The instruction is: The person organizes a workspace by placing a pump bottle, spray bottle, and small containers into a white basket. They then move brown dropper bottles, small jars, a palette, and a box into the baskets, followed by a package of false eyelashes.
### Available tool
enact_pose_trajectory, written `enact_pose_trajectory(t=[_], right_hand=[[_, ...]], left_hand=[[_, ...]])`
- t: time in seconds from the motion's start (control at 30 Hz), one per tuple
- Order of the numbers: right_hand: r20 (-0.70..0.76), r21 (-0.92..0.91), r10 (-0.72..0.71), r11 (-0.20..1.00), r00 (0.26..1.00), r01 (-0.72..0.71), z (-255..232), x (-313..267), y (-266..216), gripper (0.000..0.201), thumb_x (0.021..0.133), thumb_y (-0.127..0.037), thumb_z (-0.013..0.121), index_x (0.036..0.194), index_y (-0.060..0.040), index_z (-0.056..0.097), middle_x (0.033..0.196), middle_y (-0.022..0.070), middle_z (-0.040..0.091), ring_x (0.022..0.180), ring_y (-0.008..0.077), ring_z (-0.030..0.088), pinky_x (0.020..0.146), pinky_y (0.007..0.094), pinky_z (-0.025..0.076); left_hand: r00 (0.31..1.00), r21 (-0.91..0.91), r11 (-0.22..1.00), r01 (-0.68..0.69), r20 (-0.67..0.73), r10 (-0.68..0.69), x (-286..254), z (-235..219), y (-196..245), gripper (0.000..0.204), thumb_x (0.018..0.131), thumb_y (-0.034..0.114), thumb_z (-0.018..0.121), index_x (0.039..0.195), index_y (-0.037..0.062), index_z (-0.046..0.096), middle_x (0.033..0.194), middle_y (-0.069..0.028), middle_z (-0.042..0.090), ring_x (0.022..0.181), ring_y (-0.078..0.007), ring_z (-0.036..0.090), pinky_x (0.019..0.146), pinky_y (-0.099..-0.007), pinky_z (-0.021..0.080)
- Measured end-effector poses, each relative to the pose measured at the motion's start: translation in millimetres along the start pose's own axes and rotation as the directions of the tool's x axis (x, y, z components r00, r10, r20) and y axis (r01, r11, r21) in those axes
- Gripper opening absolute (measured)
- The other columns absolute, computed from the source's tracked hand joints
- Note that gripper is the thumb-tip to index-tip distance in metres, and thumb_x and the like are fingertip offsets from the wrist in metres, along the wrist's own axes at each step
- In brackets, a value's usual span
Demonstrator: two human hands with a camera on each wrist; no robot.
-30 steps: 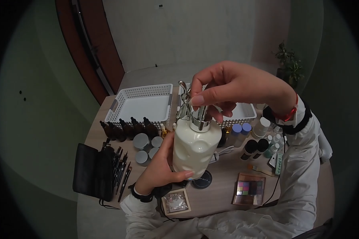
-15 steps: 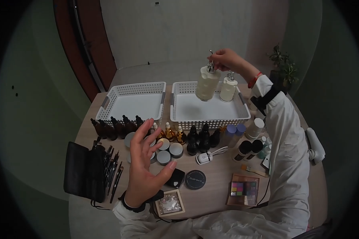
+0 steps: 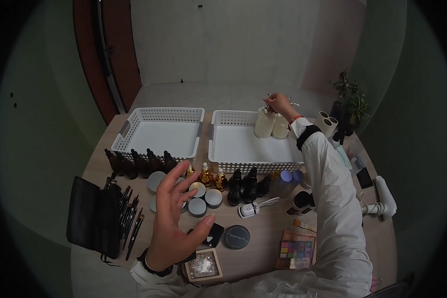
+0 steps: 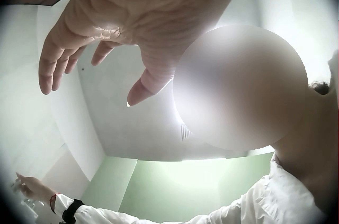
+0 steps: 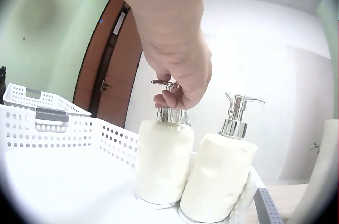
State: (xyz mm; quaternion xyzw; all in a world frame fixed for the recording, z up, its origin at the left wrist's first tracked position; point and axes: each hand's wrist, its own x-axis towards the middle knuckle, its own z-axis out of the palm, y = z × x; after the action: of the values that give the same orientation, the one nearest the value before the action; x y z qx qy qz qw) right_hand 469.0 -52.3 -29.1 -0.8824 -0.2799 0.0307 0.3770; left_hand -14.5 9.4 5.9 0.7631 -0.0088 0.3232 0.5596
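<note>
My right hand (image 3: 279, 103) grips the silver pump top of a cream-white pump bottle (image 3: 264, 124) in the right white basket (image 3: 228, 136). In the right wrist view this bottle (image 5: 164, 160) stands upright on the basket floor, with curled fingers round its pump neck. Close beside it is a second, matching pump bottle (image 5: 220, 176) with a silver spout. My left hand (image 3: 171, 228) hovers over the near left part of the table, fingers spread and thumb apart, holding nothing. Below it lie grey-lidded jars (image 3: 197, 207) and a small black box (image 3: 213, 234).
The left white basket (image 3: 161, 139) stands beside the right one. In front are brown dropper bottles (image 3: 140, 163), black bottles (image 3: 251, 184), an eyelash curler (image 3: 249, 210), a round black case (image 3: 237, 237), a colour palette (image 3: 298, 250) and a brush roll (image 3: 92, 216) with brushes.
The left hand has let go of the pump bottle and drawn away. The right hand has carried the bottle forward and down into the right basket, beside the other one.
</note>
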Motion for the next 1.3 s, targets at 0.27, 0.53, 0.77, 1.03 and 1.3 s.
enact_pose_trajectory(t=[0.27,0.53,0.77,1.03,1.3], right_hand=[[0.007,-0.126,-0.023,0.992,1.000,0.024,-4.4,8.1,9.0,0.042,0.090,-0.040,0.058,0.082,0.0007,0.066,0.062,0.0083,0.065,0.057,0.0170,0.064,0.057,0.0347,0.050],[-0.130,-0.052,-0.184,0.983,0.974,0.179,-51.2,6.3,8.2,0.033,0.085,-0.030,0.065,0.096,0.0005,0.065,0.076,0.0119,0.067,0.062,0.0170,0.065,0.059,0.0304,0.053],[-0.292,-0.552,-0.308,0.827,0.906,0.103,-200.7,-30.1,26.2,0.029,0.072,-0.017,0.068,0.097,-0.0019,0.067,0.099,0.0210,0.065,0.097,0.0348,0.062,0.084,0.0390,0.050],[-0.050,-0.621,0.212,0.759,0.976,-0.197,-227.2,-85.7,82.7,0.060,0.076,-0.054,0.069,0.076,0.0058,0.066,0.055,0.0139,0.055,0.046,0.0264,0.055,0.047,0.0357,0.048],[0.006,-0.435,0.263,0.869,0.965,-0.234,-201.7,-132.9,76.4,0.028,0.069,-0.017,0.077,0.086,0.0032,0.066,0.074,0.0133,0.065,0.056,0.0217,0.063,0.049,0.0341,0.052]], left_hand=[[0.999,-0.028,1.000,0.002,0.046,-0.001,-0.4,-0.6,0.9,0.084,0.075,0.000,0.066,0.142,0.0005,0.015,0.144,-0.0221,0.025,0.130,-0.0331,0.038,0.102,-0.0427,0.037],[0.999,-0.020,1.000,-0.013,0.041,0.014,-2.2,-0.4,1.8,0.083,0.075,-0.001,0.065,0.142,0.0007,0.015,0.143,-0.0225,0.026,0.129,-0.0331,0.040,0.101,-0.0424,0.038],[1.000,-0.066,0.998,-0.005,-0.009,0.004,-6.9,2.6,5.0,0.086,0.072,-0.004,0.063,0.143,0.0025,0.016,0.143,-0.0213,0.028,0.127,-0.0319,0.042,0.101,-0.0421,0.038],[0.997,-0.056,0.997,0.051,-0.058,-0.054,-7.9,12.5,10.0,0.084,0.072,-0.002,0.061,0.144,0.0039,0.018,0.142,-0.0194,0.031,0.126,-0.0299,0.043,0.101,-0.0408,0.037],[0.998,-0.070,0.997,0.044,-0.040,-0.047,-5.9,17.6,5.7,0.083,0.073,0.000,0.061,0.144,0.0044,0.019,0.142,-0.0184,0.030,0.126,-0.0294,0.043,0.101,-0.0403,0.037]])
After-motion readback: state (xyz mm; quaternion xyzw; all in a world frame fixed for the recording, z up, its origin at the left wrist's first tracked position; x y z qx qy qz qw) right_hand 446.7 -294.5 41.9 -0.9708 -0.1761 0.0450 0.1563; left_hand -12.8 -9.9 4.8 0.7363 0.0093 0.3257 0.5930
